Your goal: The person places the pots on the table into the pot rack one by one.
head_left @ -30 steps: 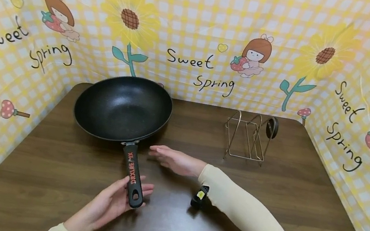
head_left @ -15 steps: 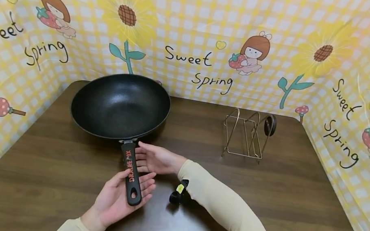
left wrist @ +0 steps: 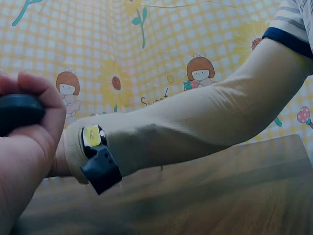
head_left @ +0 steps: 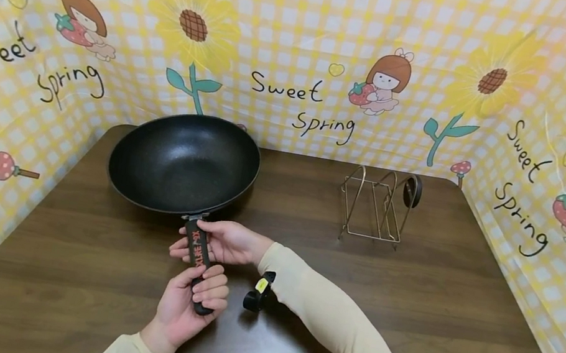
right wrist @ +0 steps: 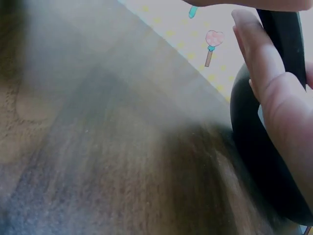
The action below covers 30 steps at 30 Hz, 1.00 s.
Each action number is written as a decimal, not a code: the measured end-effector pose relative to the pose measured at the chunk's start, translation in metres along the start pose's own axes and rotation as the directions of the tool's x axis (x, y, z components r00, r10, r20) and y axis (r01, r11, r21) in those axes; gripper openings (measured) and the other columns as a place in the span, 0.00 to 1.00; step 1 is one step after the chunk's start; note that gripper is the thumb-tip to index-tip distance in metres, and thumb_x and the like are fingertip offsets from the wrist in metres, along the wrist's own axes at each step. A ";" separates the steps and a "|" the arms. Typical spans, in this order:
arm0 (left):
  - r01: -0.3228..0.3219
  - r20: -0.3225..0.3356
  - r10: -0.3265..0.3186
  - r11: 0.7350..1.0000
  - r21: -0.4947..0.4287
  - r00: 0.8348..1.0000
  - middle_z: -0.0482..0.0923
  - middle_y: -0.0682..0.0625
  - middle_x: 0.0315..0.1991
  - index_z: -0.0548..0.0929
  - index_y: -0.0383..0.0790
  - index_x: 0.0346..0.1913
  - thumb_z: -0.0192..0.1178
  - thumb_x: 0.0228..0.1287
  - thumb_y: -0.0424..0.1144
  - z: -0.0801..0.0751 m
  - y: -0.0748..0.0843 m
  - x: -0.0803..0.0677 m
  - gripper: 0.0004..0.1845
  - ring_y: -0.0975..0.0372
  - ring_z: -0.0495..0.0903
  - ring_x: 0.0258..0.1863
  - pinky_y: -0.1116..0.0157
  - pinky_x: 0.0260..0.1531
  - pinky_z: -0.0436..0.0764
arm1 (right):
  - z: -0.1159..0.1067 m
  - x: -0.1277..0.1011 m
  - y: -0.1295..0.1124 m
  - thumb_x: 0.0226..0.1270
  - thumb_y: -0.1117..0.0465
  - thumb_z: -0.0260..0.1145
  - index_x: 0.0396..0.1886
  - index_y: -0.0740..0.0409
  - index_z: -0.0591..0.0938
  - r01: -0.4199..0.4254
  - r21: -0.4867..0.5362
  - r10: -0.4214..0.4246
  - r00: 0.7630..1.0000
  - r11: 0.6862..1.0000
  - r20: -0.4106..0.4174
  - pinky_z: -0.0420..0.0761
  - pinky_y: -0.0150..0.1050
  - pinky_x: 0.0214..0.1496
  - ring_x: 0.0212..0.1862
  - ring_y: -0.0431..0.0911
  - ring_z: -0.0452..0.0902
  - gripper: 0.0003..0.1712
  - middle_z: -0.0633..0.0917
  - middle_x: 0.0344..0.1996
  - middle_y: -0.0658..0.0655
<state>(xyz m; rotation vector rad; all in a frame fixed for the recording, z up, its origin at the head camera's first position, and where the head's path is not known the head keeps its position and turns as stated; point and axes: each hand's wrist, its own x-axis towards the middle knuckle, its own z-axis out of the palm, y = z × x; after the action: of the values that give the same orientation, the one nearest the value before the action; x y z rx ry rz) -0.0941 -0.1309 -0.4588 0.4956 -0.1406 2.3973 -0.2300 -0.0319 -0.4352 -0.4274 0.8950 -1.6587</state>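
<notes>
A black wok [head_left: 185,165] stands at the back left of the table, its handle [head_left: 197,243] pointing towards me. My left hand [head_left: 189,305] grips the end of that handle, fingers curled over the top. In the left wrist view, the same hand [left wrist: 29,127] wraps round the dark handle end [left wrist: 18,110]. Nearer the pan, my right hand [head_left: 231,243] has its thumb at the handle's upper part and its fingers stretched beneath, showing on the far side. The right wrist view has those extended fingers [right wrist: 269,68] along the handle, beside the wok's dark side [right wrist: 249,142].
At the back right stands a wire rack [head_left: 373,211] with a round black piece [head_left: 412,191] at its right end. The brown wooden table [head_left: 436,304] is bounded at the back and sides by a yellow checked cloth [head_left: 309,29].
My right hand has moved left to the handle, its fingers passing beneath. My left hand, earlier with fingers spread under the handle, has curled round its end. The wok stays in place.
</notes>
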 end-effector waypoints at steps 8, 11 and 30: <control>0.017 0.093 -0.022 0.999 0.052 0.995 0.50 0.58 0.23 0.65 0.41 0.37 0.40 0.79 0.39 -0.003 0.001 -0.002 0.09 0.69 0.51 0.21 0.74 0.29 0.56 | 0.002 0.003 -0.002 0.84 0.62 0.33 0.65 0.77 0.58 0.002 -0.111 -0.008 0.998 0.994 -0.061 0.59 0.58 0.71 0.51 0.57 0.82 0.22 0.79 0.50 0.74; 0.023 0.107 -0.032 0.996 0.081 0.994 0.50 0.59 0.23 0.67 0.40 0.39 0.39 0.79 0.39 -0.003 0.002 -0.002 0.10 0.70 0.51 0.20 0.74 0.28 0.54 | 0.007 0.004 -0.004 0.84 0.63 0.33 0.64 0.81 0.57 -0.022 -0.101 0.011 0.994 0.995 -0.111 0.55 0.61 0.72 0.40 0.48 0.82 0.23 0.80 0.38 0.60; 0.086 0.034 -0.106 0.924 0.372 0.994 0.50 0.58 0.22 0.72 0.45 0.40 0.29 0.83 0.39 -0.004 -0.004 -0.002 0.18 0.69 0.49 0.19 0.75 0.27 0.58 | 0.010 -0.013 -0.004 0.82 0.67 0.32 0.41 0.60 0.67 0.052 -0.132 -0.054 0.998 0.990 -0.013 0.81 0.42 0.46 0.36 0.47 0.79 0.15 0.79 0.33 0.56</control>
<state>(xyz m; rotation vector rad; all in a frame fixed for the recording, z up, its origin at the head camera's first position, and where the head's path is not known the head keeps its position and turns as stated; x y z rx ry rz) -0.0918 -0.1282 -0.4629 0.7218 0.3143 2.3194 -0.2216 -0.0225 -0.4235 -0.5320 1.0166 -1.6592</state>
